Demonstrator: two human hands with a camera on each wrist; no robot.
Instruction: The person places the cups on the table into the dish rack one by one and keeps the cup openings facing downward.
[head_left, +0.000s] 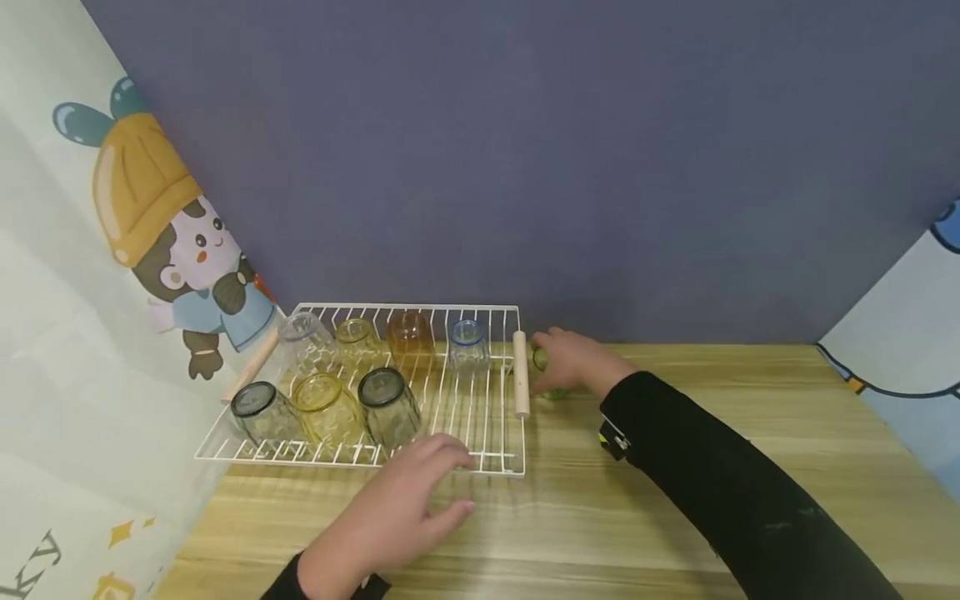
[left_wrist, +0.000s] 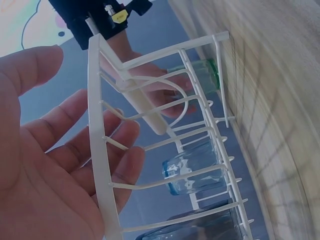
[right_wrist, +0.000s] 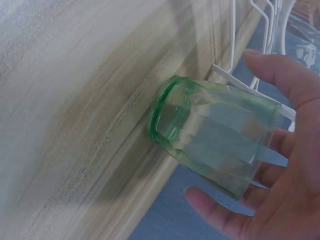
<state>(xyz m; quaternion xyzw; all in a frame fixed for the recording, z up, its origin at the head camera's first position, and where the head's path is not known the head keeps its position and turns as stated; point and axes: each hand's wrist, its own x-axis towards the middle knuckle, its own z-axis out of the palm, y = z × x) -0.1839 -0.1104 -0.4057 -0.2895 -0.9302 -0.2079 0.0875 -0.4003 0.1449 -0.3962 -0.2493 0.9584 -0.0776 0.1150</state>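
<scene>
A green-tinted faceted glass (right_wrist: 220, 135) stands on the wooden table just right of a white wire rack (head_left: 480, 473). My right hand (head_left: 570, 360) is around it with fingers spread; in the right wrist view the thumb sits off to one side of the glass and the fingers lie behind it. In the head view that hand hides most of the glass. My left hand (head_left: 397, 508) hovers at the rack's front edge, fingers relaxed, holding nothing. Seen from the left wrist, its fingertips (left_wrist: 130, 160) overlap the rack's wires.
Two rows of tinted glasses fill the rack's left and middle, among them a blue glass (head_left: 468, 350), an amber glass (head_left: 410, 342) and a dark grey glass (head_left: 390, 408). A wooden handle (head_left: 521, 375) rises between the rack and my right hand. Behind runs a dark blue-grey panel (head_left: 555, 167).
</scene>
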